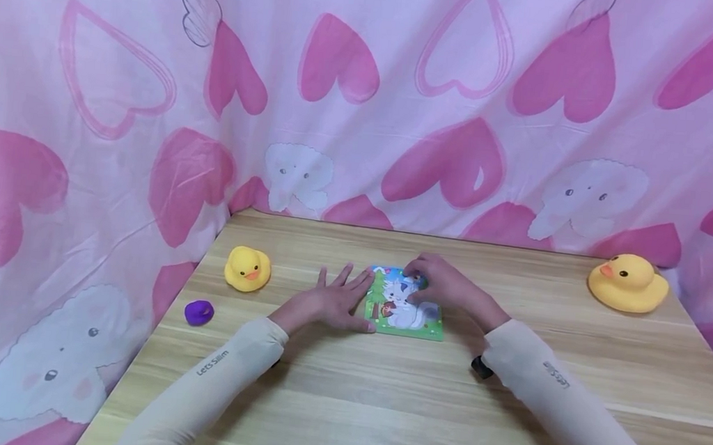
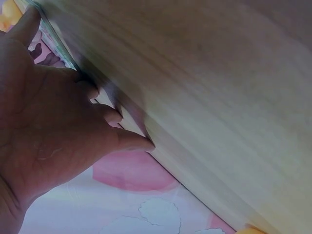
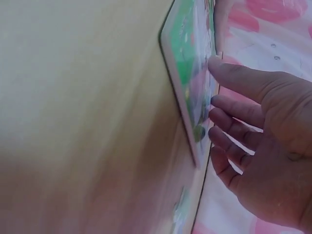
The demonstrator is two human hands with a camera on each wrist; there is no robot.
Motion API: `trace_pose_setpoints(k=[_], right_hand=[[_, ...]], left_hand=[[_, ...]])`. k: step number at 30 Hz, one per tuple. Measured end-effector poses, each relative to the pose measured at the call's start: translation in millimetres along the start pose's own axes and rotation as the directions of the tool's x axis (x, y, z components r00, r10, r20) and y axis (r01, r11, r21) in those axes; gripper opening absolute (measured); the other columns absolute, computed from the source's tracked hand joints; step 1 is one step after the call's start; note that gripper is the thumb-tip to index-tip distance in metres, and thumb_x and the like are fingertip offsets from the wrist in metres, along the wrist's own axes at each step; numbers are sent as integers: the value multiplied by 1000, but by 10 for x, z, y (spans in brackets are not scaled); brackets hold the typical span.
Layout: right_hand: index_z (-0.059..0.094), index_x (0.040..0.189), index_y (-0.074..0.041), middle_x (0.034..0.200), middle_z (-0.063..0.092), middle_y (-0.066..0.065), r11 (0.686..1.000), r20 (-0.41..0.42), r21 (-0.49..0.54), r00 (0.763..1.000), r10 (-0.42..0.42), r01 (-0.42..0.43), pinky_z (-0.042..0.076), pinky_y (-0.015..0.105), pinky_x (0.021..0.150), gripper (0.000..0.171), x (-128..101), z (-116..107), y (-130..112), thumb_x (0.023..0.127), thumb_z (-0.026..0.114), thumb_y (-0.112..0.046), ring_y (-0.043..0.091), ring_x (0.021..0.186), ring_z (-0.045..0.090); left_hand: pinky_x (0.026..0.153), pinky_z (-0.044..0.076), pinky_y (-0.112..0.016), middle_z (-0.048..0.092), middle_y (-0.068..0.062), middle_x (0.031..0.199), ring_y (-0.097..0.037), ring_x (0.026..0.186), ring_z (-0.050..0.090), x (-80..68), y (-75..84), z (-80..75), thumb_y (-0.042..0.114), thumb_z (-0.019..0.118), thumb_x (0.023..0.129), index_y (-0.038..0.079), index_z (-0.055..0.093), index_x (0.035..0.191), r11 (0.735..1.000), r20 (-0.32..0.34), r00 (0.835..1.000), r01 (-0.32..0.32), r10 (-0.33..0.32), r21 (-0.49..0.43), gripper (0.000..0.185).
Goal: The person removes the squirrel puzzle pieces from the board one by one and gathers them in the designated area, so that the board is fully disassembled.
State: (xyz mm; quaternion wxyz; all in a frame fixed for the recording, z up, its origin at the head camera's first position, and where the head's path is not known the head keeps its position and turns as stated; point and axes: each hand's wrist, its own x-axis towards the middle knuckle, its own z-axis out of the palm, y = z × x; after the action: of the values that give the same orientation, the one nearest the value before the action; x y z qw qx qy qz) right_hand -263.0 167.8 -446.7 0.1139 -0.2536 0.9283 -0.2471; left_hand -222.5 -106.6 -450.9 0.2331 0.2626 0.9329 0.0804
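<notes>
A thin square picture board (image 1: 408, 321), like a child's puzzle, lies on the wooden table; it shows a white furry animal, a green tree and a blue sky. My left hand (image 1: 340, 301) is spread flat at its left side, thumb by the lower left corner and fingertips along the left edge. From the upper right, my right hand (image 1: 446, 285) reaches over the board with bent, relaxed fingers. In the right wrist view, the right fingertips (image 3: 214, 114) and thumb rest at the picture's surface, apart from each other. The hand covers the board's upper right part.
A yellow rubber duck (image 1: 247, 270) and a small purple duck (image 1: 199, 313) stand to the left. A larger yellow duck (image 1: 628, 284) is at the far right. Pink heart-patterned cloth (image 1: 338, 130) hangs behind the table (image 1: 380, 406) and along its sides.
</notes>
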Motion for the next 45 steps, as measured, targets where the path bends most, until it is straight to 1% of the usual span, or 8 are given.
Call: trace_pose_setpoints(k=[5,9,11,17,25,32,38,45], right_hand=[[72,130,-5,126,69,11,998,-3,-63,1000,12,-12,54,50,109,54,30,-5,-86,83,92,-20,28,117,64],[72,130,-7,125,69,10,996,8,-75,999,42,-41,54,50,108,54,58,3,-93,82,93,-21,27,116,65],[72,129,-8,124,69,8,997,10,-55,999,53,-52,54,49,109,54,79,15,-78,81,93,-21,26,115,64],[70,123,-7,118,67,9,999,28,31,999,35,-35,54,49,105,48,135,51,-16,81,92,-16,26,108,62],[65,124,-8,123,61,11,995,57,79,997,56,-60,51,49,106,47,131,42,23,85,90,-16,27,112,58],[64,126,-9,125,62,10,991,21,112,998,65,-67,53,48,105,50,86,28,-1,85,90,-15,27,114,59],[63,132,-6,128,63,13,992,-20,124,1000,20,-17,52,50,108,55,56,54,6,85,89,-13,29,117,60],[65,133,-9,129,61,14,993,-47,122,999,4,2,53,52,107,48,39,84,44,89,85,-10,29,116,60]], left_hand=[[125,-9,-77,-9,6,180,-34,167,-14,-18,3,-16,78,54,95,23,-4,171,1000,4,1000,-1,1,2,110],[125,-9,-77,-8,6,180,-35,167,-13,-25,3,-19,77,55,95,22,-3,172,1000,2,1000,-1,1,-7,110],[125,-9,-77,-9,6,180,-35,167,-14,-29,-2,-11,77,55,95,22,-3,172,1000,1,1000,0,0,-7,110],[124,-9,-78,-9,6,180,-34,167,-14,-44,-17,11,77,56,95,23,-2,172,1000,-3,1000,4,-4,-13,110],[123,-4,-81,-5,4,181,-38,167,-9,-40,0,20,77,55,95,20,0,172,1000,-24,1000,-9,9,3,110],[124,-5,-80,-6,4,181,-36,167,-10,-26,6,-1,76,55,96,20,0,172,1000,-23,1000,-9,8,-5,110],[123,-8,-80,-7,4,181,-37,167,-12,-40,-3,-8,76,55,96,21,-1,172,1000,-24,1000,-17,17,-9,109],[123,-8,-80,-7,4,180,-37,167,-12,-19,-13,19,78,54,95,21,-2,172,1000,-32,999,-25,24,-14,110]])
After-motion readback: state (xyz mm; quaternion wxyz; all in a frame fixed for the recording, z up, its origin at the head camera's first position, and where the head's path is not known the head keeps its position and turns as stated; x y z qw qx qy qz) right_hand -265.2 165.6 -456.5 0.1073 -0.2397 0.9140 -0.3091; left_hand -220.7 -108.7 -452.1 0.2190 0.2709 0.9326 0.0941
